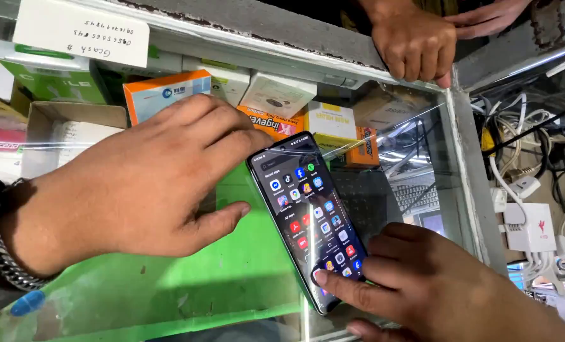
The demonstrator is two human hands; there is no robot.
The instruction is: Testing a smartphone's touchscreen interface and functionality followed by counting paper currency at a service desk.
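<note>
A dark smartphone (pixel 308 215) lies tilted on a glass counter top (pixel 390 183), its screen lit with rows of app icons. My left hand (pixel 136 183) grips the phone's upper left edge with fingers and thumb; a metal chain bracelet sits on that wrist. My right hand (pixel 422 285) steadies the phone's lower end, its thumb pressing the screen near the bottom. Another person's hand (pixel 415 41) rests curled on the far edge of the counter frame.
Under the glass lie several small boxes, among them an orange and white box (pixel 162 92), a white box (pixel 276 94) and a green surface (pixel 168 291). A handwritten paper note (pixel 79 28) is stuck at top left. White chargers and cables (pixel 529 215) crowd the right.
</note>
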